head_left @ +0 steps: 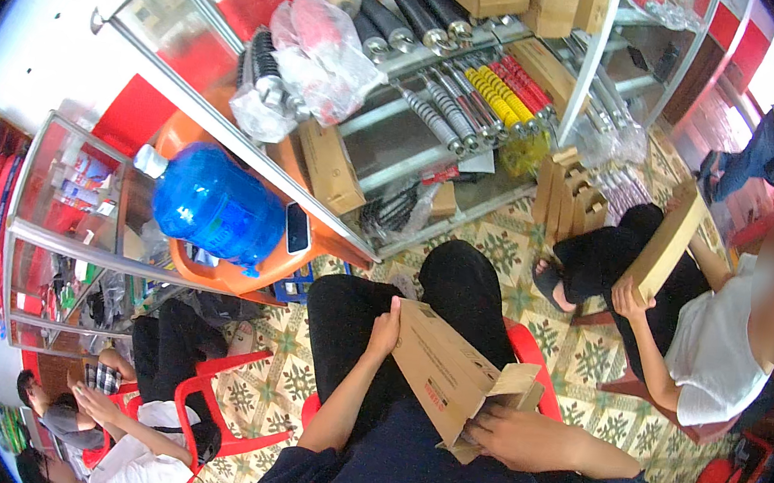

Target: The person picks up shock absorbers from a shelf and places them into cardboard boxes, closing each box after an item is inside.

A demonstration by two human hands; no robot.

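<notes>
A long brown cardboard box point(440, 371) lies across my lap, its flaps standing open at the end nearer my body. My left hand point(386, 330) grips the box's far end, with the thumb on its upper edge. The fingers of my right hand point(515, 435) reach into the open end among the flaps. The fingertips are hidden inside, so whether they hold anything does not show. Printing covers the box's side.
Glass shelves ahead hold shock absorbers point(498, 94) and boxes. A blue water bottle point(217, 206) lies on an orange chair point(270, 279) beside a phone point(297, 228). At right, a seated person point(723, 340) holds another long box point(670, 243). People sit at lower left near red plastic chairs point(228, 402).
</notes>
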